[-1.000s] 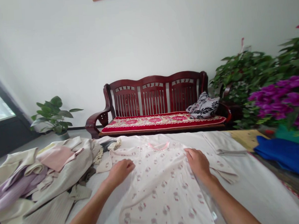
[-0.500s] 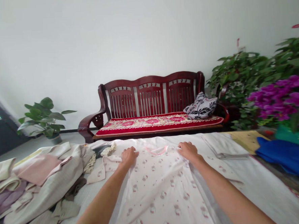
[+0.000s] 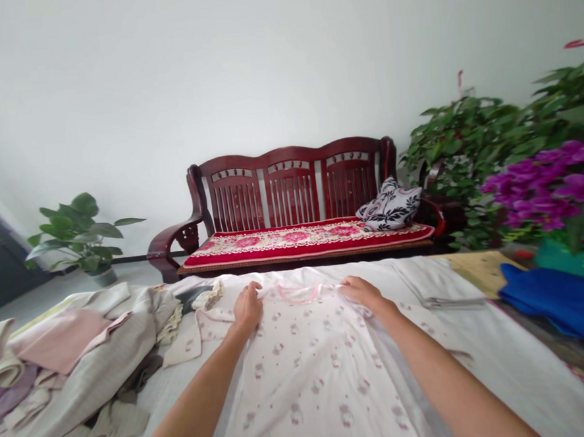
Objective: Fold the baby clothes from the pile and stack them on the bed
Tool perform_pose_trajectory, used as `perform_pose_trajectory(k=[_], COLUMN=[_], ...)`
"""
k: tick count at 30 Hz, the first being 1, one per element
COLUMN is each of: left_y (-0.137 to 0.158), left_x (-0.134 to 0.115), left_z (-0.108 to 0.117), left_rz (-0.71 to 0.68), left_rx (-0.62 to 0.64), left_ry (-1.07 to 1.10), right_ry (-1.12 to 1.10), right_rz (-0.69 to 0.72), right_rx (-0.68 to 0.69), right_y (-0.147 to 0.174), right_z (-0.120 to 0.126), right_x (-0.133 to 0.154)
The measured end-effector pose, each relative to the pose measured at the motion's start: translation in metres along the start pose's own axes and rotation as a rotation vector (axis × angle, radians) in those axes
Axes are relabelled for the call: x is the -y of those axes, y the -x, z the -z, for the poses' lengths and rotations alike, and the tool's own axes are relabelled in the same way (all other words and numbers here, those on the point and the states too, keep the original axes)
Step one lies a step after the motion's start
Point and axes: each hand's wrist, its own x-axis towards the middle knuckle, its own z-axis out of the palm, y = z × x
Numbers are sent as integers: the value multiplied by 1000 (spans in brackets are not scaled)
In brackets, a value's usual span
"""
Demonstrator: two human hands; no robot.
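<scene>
A white long-sleeved child's shirt (image 3: pixel 305 363) with a pink neckline and a small printed character pattern lies spread out in front of me. My left hand (image 3: pixel 248 305) is closed on its left shoulder, fingertips at the fabric edge. At the opposite shoulder, my right hand (image 3: pixel 363 292) pinches the cloth beside the neckline. Both sleeves stretch outward past my wrists, the right one partly behind my forearm. The shirt's lower end runs out of the picture at the bottom.
A heap of clothes (image 3: pixel 116 348) covers the left side of the white sheet (image 3: pixel 519 369). Folded white cloth (image 3: pixel 439 283) lies at the back right, with blue fabric (image 3: pixel 554 304) farther right. Behind stands a wooden sofa (image 3: pixel 290 185), flanked by plants (image 3: pixel 78 235) and purple flowers (image 3: pixel 557 186).
The view has shifted slightly, so the scene sits a little farther left. Both hands stay at the shirt's shoulders, and the shirt lies almost as before.
</scene>
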Motion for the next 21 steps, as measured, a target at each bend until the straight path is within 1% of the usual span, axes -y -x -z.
perform_pose_trajectory(k=[4,7,10,12,15,18,21], left_y=[-4,-9,-12,-12,-12,-12,-11], left_x=[-4,-6,-7,-6,-5,-6,-10], left_z=[1,2,2,2,0,-3,-5], left_rz=[6,48,54,37,41,70,56], left_rx=[32,81,82,55,14,-34,-71], left_ry=[10,30,67,90,88,44,-13], right_ry=[-134,-216,-243,-213,-108,25,149], right_rz=[-29,-8,22,36,33,25,73], right_rx=[85,103,101,75,-23,-135,-192], right_y=[-12,-16,-15,-14,-12,-10,-5], right_z=[-4,-8,-10,-8,-3,-3,-8], right_x=[0,6,15,21,30,37,40])
